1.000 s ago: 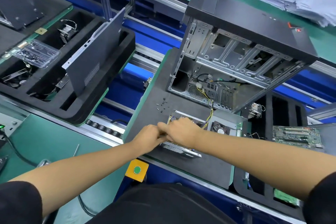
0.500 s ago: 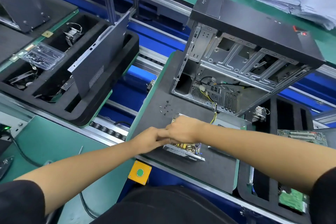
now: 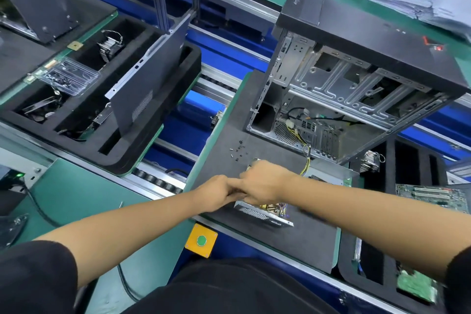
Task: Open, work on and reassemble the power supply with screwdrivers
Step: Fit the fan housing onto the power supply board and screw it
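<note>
Power supply (image 3: 265,213), opened, on dark surface (image 3: 293,242).
Left hand (image 3: 216,192) and right hand (image 3: 265,181) meet over it, grips indiscernible; loose screws (image 3: 238,151) at 11 o'clock, probably parked for reassembly.

Both hands meet over the open power supply (image 3: 265,211) on the dark mat (image 3: 300,245). Left hand (image 3: 216,192) touches right hand (image 3: 262,181). Loose screws (image 3: 238,151) lie just beyond.

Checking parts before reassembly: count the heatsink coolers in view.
2. One heatsink cooler sits in the left tray; a second cooler lies in the right tray beside the open case. Others may be hidden.
</note>
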The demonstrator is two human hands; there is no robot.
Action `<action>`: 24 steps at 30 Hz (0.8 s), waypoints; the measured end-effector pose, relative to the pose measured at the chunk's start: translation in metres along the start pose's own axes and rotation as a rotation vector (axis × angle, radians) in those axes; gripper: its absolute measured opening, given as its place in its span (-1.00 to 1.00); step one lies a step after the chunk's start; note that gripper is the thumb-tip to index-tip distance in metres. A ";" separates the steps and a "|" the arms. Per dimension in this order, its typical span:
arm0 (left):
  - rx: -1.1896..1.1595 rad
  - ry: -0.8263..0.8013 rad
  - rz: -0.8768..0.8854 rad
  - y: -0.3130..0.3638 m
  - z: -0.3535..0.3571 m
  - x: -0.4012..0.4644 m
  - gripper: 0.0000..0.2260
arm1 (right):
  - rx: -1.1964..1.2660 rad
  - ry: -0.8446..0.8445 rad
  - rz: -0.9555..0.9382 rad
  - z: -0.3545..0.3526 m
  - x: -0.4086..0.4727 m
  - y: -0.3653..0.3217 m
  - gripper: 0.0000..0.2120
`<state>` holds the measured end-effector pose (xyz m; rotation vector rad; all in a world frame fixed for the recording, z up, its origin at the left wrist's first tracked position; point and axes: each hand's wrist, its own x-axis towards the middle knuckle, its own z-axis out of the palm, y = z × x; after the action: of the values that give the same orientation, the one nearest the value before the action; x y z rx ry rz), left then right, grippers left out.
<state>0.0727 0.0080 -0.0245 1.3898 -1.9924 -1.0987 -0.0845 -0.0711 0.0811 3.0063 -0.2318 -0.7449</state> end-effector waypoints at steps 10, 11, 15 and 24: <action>-0.017 -0.007 -0.076 -0.002 0.005 0.000 -0.76 | 0.087 0.044 -0.008 0.009 0.005 0.004 -0.86; 0.015 -0.009 -0.123 -0.002 0.008 0.002 -0.75 | 0.137 0.046 0.065 0.010 0.006 0.002 -0.88; 0.028 0.100 -0.222 -0.004 0.022 0.001 -0.77 | 0.194 0.045 0.282 0.020 0.000 -0.020 -0.88; -0.024 0.023 0.007 -0.008 0.012 0.002 -0.80 | 0.026 0.014 0.009 0.007 -0.008 -0.008 -0.71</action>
<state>0.0671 0.0090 -0.0383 1.3759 -1.9599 -1.0949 -0.0942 -0.0617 0.0780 3.0318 -0.2556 -0.7256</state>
